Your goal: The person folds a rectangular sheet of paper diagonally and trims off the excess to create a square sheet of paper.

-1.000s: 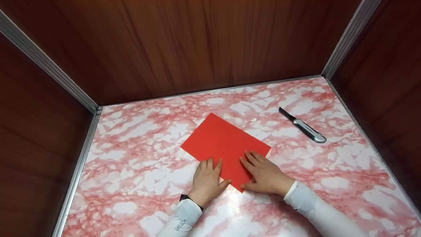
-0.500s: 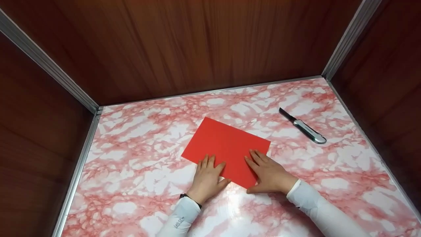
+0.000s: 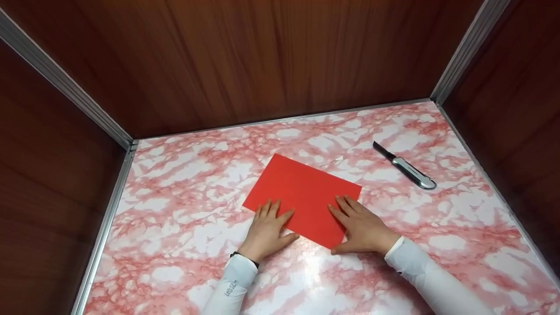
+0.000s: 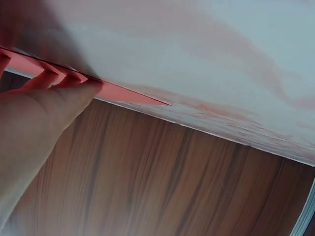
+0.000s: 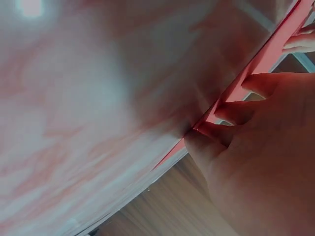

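Note:
A red sheet of paper (image 3: 302, 188) lies flat and turned at an angle on the marbled table. My left hand (image 3: 264, 229) rests its spread fingertips on the sheet's near left edge, the thumb on the table just off the paper. On the near right corner, my right hand (image 3: 361, 225) lies with straight, spread fingers on the paper and its thumb at the corner. In the left wrist view the red paper (image 4: 128, 94) shows edge-on under the fingers. The right wrist view has the right hand (image 5: 266, 142) with fingertips touching the paper's edge.
A utility knife (image 3: 411, 170) with its dark blade out lies to the right, beyond the right hand. Brown wood-grain panels (image 3: 280, 61) with metal strips enclose the table at the back and both sides.
The paper has turned counter-clockwise under my hands, mostly in the first half second. Since then my left hand has slid slightly left, and the right hand has moved slightly right.

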Motion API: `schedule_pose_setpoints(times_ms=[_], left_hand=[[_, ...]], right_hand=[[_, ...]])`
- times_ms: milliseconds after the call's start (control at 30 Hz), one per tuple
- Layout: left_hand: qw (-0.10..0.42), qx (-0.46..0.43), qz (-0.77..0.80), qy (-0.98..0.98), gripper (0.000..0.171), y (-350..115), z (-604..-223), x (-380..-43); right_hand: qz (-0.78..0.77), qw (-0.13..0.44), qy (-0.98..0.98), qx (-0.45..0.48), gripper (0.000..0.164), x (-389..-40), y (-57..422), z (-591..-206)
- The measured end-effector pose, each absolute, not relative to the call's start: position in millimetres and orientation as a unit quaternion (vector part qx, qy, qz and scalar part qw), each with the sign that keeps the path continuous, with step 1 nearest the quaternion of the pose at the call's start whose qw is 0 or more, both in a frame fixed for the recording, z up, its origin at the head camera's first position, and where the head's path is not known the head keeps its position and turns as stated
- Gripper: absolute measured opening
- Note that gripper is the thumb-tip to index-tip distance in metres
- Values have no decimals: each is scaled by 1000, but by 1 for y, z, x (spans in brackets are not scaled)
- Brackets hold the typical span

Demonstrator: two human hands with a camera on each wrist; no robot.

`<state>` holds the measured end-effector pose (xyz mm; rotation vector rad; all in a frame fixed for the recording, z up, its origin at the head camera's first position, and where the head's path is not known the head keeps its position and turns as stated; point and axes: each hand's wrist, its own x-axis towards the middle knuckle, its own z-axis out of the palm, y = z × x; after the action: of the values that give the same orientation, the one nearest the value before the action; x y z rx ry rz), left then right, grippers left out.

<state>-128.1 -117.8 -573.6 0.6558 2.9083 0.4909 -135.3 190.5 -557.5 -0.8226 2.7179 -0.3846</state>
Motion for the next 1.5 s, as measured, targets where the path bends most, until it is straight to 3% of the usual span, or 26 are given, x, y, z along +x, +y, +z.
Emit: schedule_pose_setpoints(times_ms=[367, 767, 967, 1267, 1500], left_hand=[[62, 211, 153, 963, 83, -119, -573, -132], [18, 217, 150, 964, 49, -116, -568, -135], [5, 212, 156, 965, 40, -115, -568, -135], [6, 203, 153, 967, 38, -117, -566, -138], [6, 203, 184, 962, 33, -120, -564, -138]], right_hand=[[-117, 138, 946, -269, 121, -139, 192, -560], [-112, 97, 952, -269, 115, -147, 197, -561], [-112, 95, 954, -260, 112, -155, 207, -560], [-128, 84, 959, -240, 82, -173, 222, -554], [-113, 33, 967, -225, 58, -173, 225, -552]])
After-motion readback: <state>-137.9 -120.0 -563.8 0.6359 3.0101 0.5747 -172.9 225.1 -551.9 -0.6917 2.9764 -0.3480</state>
